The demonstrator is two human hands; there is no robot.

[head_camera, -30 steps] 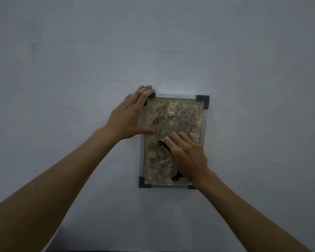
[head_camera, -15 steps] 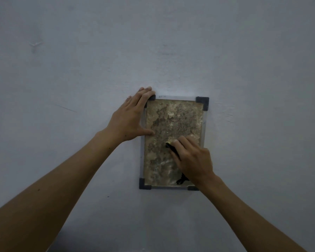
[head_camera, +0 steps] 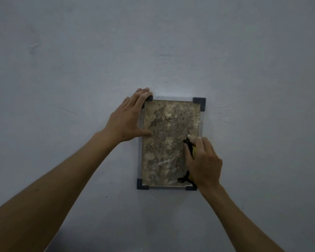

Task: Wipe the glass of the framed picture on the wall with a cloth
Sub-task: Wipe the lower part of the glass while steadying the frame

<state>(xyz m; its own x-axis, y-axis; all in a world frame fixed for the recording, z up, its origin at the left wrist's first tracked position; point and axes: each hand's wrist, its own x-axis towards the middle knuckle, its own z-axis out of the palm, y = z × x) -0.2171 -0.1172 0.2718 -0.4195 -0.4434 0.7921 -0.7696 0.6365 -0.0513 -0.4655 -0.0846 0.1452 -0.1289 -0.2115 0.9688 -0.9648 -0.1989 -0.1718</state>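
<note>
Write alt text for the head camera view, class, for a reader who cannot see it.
A right hand presses a dark cloth against the lower right of a small framed picture on a plain grey wall. The left hand lies flat over the frame's upper left corner, thumb on the glass.

A plain wall (head_camera: 244, 51) painted pale bluish grey fills the whole view. The light is dim and even. Faint scuffs and small dents mark the paint, one at upper left (head_camera: 33, 47).
</note>
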